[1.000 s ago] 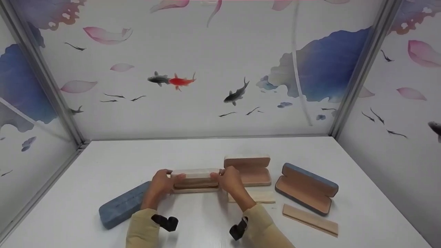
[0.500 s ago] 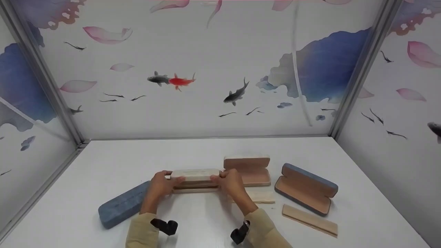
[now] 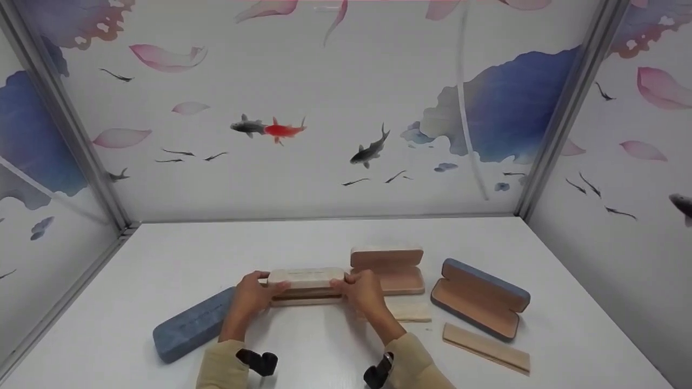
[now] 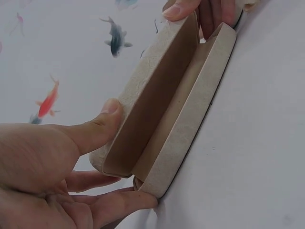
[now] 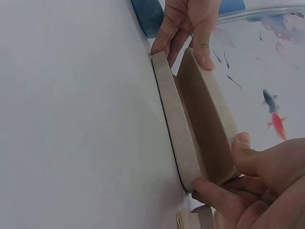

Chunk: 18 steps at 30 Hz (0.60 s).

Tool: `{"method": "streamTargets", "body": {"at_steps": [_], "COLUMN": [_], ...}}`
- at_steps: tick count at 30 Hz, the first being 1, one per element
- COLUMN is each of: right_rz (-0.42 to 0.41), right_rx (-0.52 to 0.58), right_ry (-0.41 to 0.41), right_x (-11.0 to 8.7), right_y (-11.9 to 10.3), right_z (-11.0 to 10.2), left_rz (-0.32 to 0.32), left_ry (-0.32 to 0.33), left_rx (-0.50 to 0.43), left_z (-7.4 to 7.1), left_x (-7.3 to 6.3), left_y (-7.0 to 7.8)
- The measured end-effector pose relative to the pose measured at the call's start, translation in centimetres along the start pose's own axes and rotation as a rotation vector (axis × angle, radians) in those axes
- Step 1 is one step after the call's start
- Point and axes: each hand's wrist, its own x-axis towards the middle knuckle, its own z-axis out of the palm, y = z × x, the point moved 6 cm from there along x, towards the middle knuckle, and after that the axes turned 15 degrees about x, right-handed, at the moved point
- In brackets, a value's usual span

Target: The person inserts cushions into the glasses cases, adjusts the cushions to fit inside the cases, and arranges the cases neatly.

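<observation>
Cream case [image 3: 306,277], ajar — left hand [image 3: 254,294] and right hand [image 3: 366,292] clamped on opposite ends.

Site: enclosed tabletop booth, lab-like; type of building around it cannot be told.

White tabletop [image 3: 216,243] walled on 3 sides: back panel [image 3: 303,183], left panel [image 3: 59,259], right panel [image 3: 621,270]. 2 silver metal posts [image 3: 570,108] at the rear corners, where panels meet. All 3 panels carry printed decoration: pink petals [image 3: 167,58], blue washes [image 3: 521,102], fish, incl. 1 red koi [image 3: 284,131] on the back. 2 black wrist-worn cameras [image 3: 259,362] suggest an instrumented recording bay. Surface bears 4 hinged cases [image 3: 481,308] in 2 finishes, blue and cream; reads as test pieces at a staged bench.
</observation>
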Motion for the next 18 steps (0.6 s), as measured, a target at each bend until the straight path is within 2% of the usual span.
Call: {"method": "streamTargets", "body": {"at_steps": [9,18], "right_rz": [-0.019,-0.009], "right_rx": [0.002,-0.031], "right_ry": [0.004,0.038], "right_x": [-0.15,-0.61], "right_y": [0.25,0.76], "right_z": [0.23,-0.37], "left_rz": [0.034,0.056], "left_ry": [0.026,0.027], "left_rx": [0.007,0.005], "left_z": [-0.25,0.32], "left_x": [-0.30,-0.40], "left_y": [-0.05,0.28]}}
